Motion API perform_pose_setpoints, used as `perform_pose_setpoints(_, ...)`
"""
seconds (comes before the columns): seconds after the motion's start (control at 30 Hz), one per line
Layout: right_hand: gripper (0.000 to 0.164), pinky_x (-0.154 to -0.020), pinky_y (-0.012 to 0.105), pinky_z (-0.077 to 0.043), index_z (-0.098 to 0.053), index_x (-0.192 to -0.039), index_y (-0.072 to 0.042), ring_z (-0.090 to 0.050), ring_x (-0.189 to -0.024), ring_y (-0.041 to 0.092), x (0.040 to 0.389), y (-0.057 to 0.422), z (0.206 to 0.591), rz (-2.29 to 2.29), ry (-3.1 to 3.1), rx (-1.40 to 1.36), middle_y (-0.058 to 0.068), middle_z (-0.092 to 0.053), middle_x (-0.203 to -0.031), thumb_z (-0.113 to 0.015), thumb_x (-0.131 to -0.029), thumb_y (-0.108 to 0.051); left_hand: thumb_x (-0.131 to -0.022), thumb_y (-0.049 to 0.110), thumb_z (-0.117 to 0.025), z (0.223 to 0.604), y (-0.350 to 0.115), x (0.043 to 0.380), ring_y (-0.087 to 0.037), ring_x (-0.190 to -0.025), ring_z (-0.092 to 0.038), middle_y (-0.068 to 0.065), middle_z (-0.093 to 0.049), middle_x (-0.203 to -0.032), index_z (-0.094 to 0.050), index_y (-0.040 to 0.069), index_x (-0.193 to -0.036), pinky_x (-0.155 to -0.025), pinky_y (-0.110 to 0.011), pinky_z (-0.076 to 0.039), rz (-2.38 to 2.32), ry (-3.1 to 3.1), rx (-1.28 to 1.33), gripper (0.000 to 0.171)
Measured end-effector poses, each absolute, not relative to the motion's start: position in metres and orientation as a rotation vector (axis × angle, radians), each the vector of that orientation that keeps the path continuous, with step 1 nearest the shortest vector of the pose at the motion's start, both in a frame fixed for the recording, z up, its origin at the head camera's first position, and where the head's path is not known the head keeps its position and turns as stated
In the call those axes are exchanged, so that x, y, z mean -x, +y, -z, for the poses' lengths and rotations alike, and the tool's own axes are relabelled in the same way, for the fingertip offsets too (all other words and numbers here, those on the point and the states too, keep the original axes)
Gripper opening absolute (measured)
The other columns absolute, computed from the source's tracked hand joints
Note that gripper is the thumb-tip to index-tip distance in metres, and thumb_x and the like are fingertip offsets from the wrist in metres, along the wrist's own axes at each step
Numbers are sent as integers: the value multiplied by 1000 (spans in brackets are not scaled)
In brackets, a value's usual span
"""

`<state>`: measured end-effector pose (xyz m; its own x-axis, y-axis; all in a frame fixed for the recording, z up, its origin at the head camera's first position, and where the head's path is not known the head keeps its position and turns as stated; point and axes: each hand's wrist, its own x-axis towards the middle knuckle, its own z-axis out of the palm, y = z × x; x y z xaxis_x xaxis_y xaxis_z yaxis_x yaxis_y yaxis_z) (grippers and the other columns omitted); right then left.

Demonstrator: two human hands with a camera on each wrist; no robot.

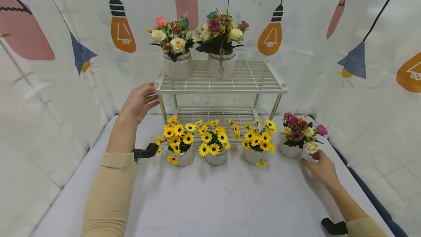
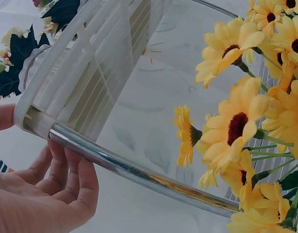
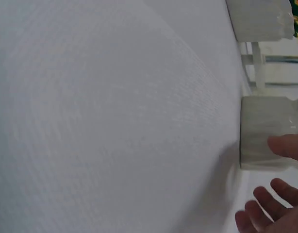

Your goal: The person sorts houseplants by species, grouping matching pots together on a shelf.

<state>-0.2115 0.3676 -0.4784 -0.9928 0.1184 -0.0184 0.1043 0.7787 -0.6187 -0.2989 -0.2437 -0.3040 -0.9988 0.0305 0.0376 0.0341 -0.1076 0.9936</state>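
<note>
My left hand [image 1: 137,101] holds the left front corner of a white two-tier wire rack [image 1: 220,92]. In the left wrist view, the thumb lies at the top shelf's corner and the fingers bend beneath it, beside the metal leg [image 2: 149,173]. At the right, my right hand [image 1: 323,169] is beside a pot of purple, maroon and cream artificial flowers [image 1: 297,129]. The right wrist view shows its thumb [image 3: 287,145] overlapping the whitish pot [image 3: 265,116], with the other fingers spread apart.
Two pots of mixed roses [image 1: 177,45] [image 1: 222,34] stand on the top shelf. Three pots of yellow daisies [image 1: 179,138] [image 1: 215,142] [image 1: 258,142] line the white-covered table [image 1: 210,196] before the rack. A printed curtain [image 1: 306,46] hangs behind.
</note>
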Motion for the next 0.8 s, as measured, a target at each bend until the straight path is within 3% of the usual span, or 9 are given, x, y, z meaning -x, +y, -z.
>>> perform_pose_setpoints(0.2, 103, -109, 69, -30, -20, -154, 16, -30, -138, 60, 219, 354, 487, -1138, -2991, 194, 42, -29, -152, -74, -94, -48, -105, 36, -58, 305, -245, 297, -17, -112, -53, 0, -54, -126, -40, 6, -152, -107, -39, -36, 2342, -2090, 64, 59)
perform_pose_setpoints(0.37, 116, -113, 67, -23, -3, -157, 15, -19, -144, 59, 223, 341, 493, -1158, -2982, 167, 40, -16, -158, -75, -92, -48, -106, 36, -58, 305, -245, 297, -17, -113, -53, 1, -55, -125, -40, 7, -151, -107, -39, -36, 2337, -2090, 77, 57)
perform_pose_setpoints(0.8, 125, -117, 63, -21, 3, -160, 7, -21, -146, 55, 238, 323, 501, -1221, -2910, 359, 40, -18, -159, -80, -87, -52, -106, 36, -56, 305, -245, 297, -18, -112, -52, 1, -54, -124, -41, 7, -149, -102, -35, -38, 2328, -2094, 65, 54)
